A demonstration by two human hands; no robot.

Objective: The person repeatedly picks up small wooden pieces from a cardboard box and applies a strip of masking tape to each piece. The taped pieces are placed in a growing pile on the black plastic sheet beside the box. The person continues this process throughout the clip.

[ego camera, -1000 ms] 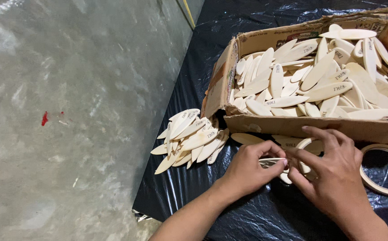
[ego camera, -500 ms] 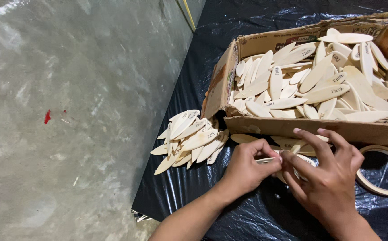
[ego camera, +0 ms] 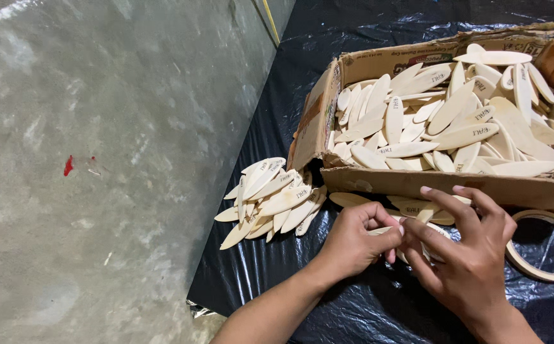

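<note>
Low at about five o'clock in the head view, the left hand (ego camera: 352, 245) and the right hand (ego camera: 465, 255) meet over black plastic sheeting (ego camera: 353, 312) spread on a grey concrete floor (ego camera: 99, 159). Between them sits a small bundle of pale, leaf-shaped wooden pieces (ego camera: 417, 213), partly hidden by the hands. The left hand's fingers (ego camera: 379, 220) are curled closed around one end of that bundle, thumb pressed against the forefinger. The right hand's fingers (ego camera: 455, 204) are spread and only half bent, their tips resting on top of the pieces, so that hand touches rather than grips; whether anything thin runs between the two hands I cannot tell.

At nine o'clock from the hands, well apart from them, a loose heap of the same wooden pieces (ego camera: 270, 200) lies fanned on the sheeting near its left edge. At twelve to one o'clock, just beyond the fingers, stands an open cardboard box (ego camera: 430, 185), worn and torn at its near wall, piled full of more such pieces. At three o'clock, just beside the right hand, a roll of tan masking tape (ego camera: 547, 271) lies flat on the sheeting, touching the box's front.
</note>
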